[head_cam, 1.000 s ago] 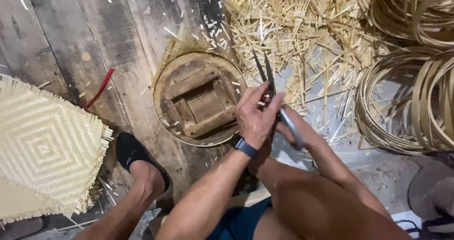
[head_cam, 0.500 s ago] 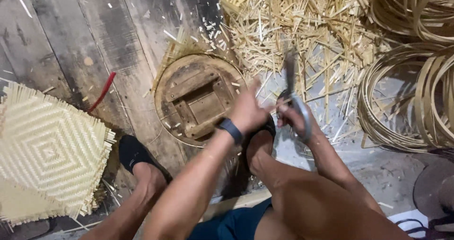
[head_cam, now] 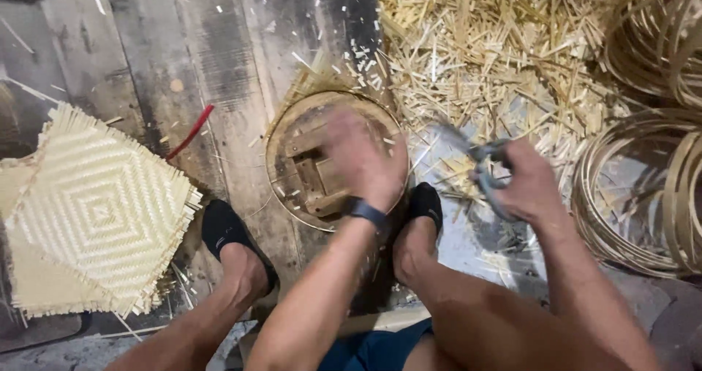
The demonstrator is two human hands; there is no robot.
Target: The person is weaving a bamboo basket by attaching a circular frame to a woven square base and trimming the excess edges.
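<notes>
Just one scissors [head_cam: 479, 168], two hands.

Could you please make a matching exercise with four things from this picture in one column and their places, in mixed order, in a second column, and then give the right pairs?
Things
1. round woven bamboo basket on a wooden mould
2. flat square woven bamboo mat
3. grey metal scissors
4. coiled bamboo hoops

Places
A. in the right hand
B. on the floor at the far right
C. under the left hand, between the feet
D. on the floor at the far left

Pairs: 1-C, 2-D, 3-A, 4-B
</notes>
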